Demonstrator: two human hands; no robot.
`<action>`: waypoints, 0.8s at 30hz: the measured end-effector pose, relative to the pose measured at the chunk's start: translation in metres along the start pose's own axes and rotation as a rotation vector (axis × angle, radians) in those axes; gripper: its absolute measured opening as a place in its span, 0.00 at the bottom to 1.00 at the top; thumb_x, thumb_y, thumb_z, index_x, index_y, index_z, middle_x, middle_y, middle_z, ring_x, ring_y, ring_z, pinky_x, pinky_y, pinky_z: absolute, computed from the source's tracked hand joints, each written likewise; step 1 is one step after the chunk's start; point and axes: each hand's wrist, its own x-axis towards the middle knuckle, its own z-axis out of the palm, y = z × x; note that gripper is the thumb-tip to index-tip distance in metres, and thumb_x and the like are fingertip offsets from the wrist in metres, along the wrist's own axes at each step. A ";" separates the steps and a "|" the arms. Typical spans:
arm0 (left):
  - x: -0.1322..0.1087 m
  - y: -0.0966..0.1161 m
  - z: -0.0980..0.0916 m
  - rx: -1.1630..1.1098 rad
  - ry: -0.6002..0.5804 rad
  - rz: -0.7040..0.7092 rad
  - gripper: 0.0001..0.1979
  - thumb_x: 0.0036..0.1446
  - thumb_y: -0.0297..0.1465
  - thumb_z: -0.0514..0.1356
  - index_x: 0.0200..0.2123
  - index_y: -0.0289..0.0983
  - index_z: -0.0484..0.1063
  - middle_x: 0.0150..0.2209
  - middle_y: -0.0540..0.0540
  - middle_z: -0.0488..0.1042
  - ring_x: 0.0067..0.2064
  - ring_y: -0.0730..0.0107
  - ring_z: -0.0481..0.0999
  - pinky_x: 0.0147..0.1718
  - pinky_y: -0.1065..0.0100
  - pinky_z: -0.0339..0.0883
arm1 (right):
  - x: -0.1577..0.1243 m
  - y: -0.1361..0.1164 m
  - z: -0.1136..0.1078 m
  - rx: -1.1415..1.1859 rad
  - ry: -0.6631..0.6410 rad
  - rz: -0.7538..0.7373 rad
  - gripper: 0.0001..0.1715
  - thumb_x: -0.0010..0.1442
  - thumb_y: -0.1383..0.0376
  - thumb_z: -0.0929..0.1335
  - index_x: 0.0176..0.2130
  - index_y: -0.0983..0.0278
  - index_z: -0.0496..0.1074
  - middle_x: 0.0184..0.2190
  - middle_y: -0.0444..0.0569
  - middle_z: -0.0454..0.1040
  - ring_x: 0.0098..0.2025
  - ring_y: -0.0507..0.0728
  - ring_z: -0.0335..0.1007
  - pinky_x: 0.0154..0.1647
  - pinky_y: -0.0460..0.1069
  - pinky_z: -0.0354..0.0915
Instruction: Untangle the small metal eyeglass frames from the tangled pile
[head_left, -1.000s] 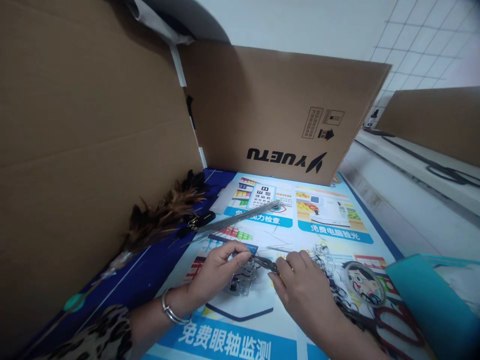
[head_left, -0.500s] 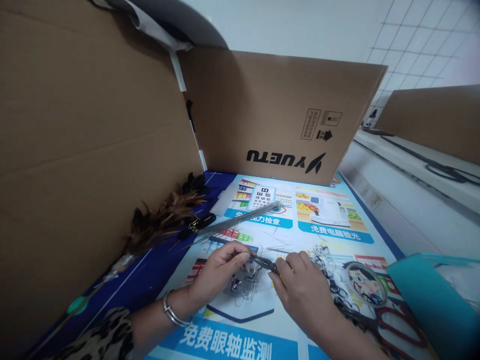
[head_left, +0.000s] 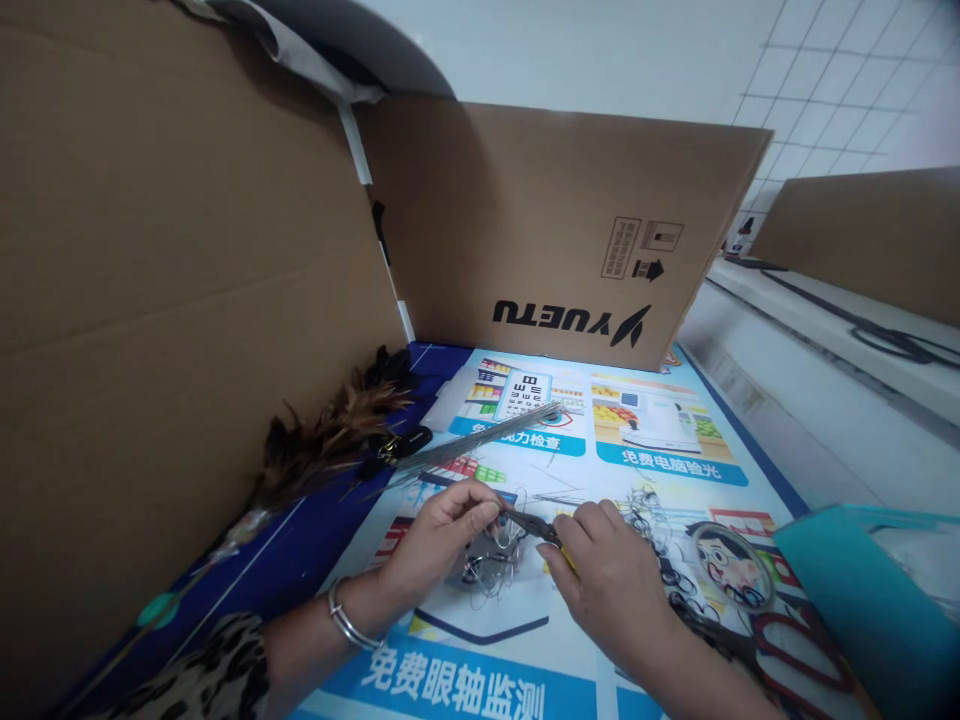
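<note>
My left hand [head_left: 442, 535] pinches a thin piece of wire at its fingertips, just above a small tangle of bent wire pieces [head_left: 487, 568] lying on the printed poster [head_left: 645, 440]. My right hand [head_left: 611, 580] is closed round the handles of small pliers [head_left: 534, 525], whose jaws point left and meet the wire at my left fingertips. A metal bangle sits on my left wrist. A bundle of straight wires [head_left: 480, 438] lies behind the hands, pointing toward the back.
Cardboard walls [head_left: 540, 220] stand at the left and back. A feather duster [head_left: 330, 435] lies along the left wall. More wire loops [head_left: 652, 520], red-handled scissors [head_left: 795, 650] and a teal tray [head_left: 862, 600] are at the right.
The hands have stayed almost in place. The small tangle of wire under my left hand has shifted slightly and the pliers' jaws have turned a little.
</note>
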 end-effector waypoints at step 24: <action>-0.001 0.001 0.003 -0.011 0.020 0.012 0.06 0.55 0.32 0.59 0.32 0.35 0.69 0.26 0.50 0.70 0.29 0.73 0.68 0.30 0.72 0.63 | 0.000 -0.002 -0.002 -0.063 0.015 -0.017 0.08 0.59 0.60 0.63 0.35 0.62 0.67 0.31 0.50 0.66 0.37 0.60 0.58 0.34 0.52 0.53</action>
